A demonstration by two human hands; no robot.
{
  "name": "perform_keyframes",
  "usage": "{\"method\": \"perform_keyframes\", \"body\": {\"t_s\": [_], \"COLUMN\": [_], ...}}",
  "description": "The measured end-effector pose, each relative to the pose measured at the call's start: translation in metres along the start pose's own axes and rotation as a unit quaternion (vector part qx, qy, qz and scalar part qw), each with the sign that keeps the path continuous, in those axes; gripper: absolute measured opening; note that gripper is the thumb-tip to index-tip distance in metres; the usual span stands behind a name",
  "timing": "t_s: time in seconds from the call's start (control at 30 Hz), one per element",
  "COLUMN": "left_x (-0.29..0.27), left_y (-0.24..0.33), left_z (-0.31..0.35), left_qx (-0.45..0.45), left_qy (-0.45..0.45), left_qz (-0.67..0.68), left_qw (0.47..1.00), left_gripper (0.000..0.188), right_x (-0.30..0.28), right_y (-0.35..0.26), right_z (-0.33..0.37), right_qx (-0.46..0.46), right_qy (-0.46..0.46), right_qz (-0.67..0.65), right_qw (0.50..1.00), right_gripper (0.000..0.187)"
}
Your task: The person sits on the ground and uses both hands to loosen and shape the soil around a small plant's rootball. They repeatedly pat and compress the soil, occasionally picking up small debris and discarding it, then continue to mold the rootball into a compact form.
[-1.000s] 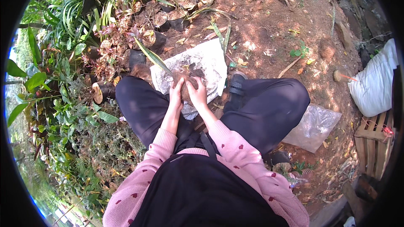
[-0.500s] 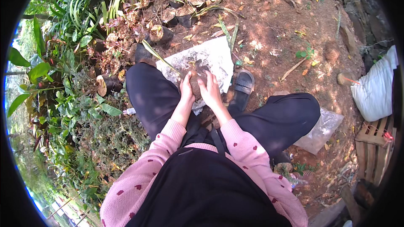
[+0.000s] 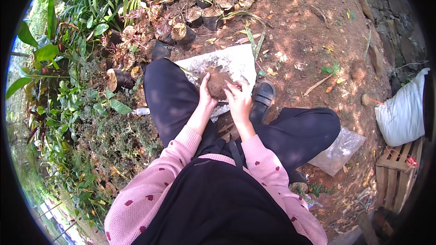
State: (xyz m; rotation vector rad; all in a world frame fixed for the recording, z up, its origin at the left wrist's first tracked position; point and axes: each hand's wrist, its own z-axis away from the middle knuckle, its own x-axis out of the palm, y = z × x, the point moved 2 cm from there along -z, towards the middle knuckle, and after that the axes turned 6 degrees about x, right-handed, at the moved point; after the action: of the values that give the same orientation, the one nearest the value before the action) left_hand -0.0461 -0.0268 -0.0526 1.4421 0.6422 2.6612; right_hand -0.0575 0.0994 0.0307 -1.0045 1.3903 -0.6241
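A round brown ball (image 3: 219, 83), soil or fibre by its look, is held up between my hands above a white sheet (image 3: 243, 61) on the ground. My left hand (image 3: 206, 94) cups its left side, thumb and fingers curved against it. At its right side my right hand (image 3: 239, 102) has its fingertips pinched together on the surface; whether they grip a small bit there I cannot make out. A long green leaf (image 3: 187, 71) shows just left of the ball, and whether it is joined to it is hidden. Dark crumbs lie on the sheet.
Potted plants in black bags (image 3: 184, 34) crowd the left and far side. A sandal (image 3: 263, 95) on my foot stands right of the sheet. Farther right are a clear plastic bag (image 3: 338, 152), a white sack (image 3: 399, 111) and a wooden crate (image 3: 395, 172). Long leaves (image 3: 255, 41) lie beyond the sheet.
The ball has turned and come up into fuller view. My right hand has gone from lying along its side to pinching at its right edge. Less of the green leaf shows.
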Motion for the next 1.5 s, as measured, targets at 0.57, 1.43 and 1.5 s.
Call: {"method": "perform_keyframes", "body": {"t_s": [0.57, 1.43, 1.5], "left_x": [0.004, -0.013, -0.018], "left_y": [0.023, 0.052, 0.045], "left_z": [-0.016, 0.042, 0.051], "left_qx": [0.002, 0.025, 0.002], "left_qy": [0.049, 0.044, 0.061], "left_qz": [-0.106, -0.066, -0.051], "left_qw": [0.993, 0.997, 0.997], "left_gripper": [0.037, 0.05, 0.047], "right_x": [0.029, 0.087, 0.083], "right_y": [-0.025, 0.005, 0.002], "right_z": [-0.02, -0.061, -0.056], "right_qx": [-0.042, 0.2, 0.204], "right_qy": [-0.112, -0.193, -0.206], "right_qz": [0.15, -0.219, -0.217], "right_qw": [0.981, 0.935, 0.932], "right_gripper": [0.035, 0.024, 0.03]}}
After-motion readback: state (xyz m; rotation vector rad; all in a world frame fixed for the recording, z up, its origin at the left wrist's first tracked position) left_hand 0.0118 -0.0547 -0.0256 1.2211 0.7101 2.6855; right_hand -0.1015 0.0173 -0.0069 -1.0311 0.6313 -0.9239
